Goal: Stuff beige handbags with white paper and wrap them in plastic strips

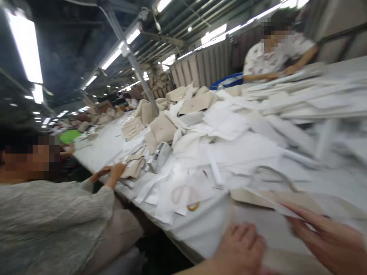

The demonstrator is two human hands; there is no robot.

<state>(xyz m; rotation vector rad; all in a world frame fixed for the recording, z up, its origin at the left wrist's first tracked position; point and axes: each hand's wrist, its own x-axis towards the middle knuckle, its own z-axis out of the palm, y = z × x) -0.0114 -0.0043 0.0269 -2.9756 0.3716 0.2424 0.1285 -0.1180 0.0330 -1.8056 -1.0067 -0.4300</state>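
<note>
A beige bag (255, 198) lies at the front right of the table, with a curved strap (279, 173) rising behind it. White sheet material (263, 219) lies across its front. My left hand (243, 244) is at the bag's near left side, its fingers curled in and blurred; what they hold, if anything, is hidden. On the right, my right hand (327, 233) pinches the edge of the white sheet material between thumb and fingers, beside the beige part of the bag.
Loose white sheets (229, 149) and beige bags (162, 128) cover much of the table. A yellow ring-shaped object (193, 206) lies by the front edge. At left a co-worker (51, 221) handles a beige piece (133, 168); another person (279, 53) works across the table. A metal post (140, 72) stands mid-table.
</note>
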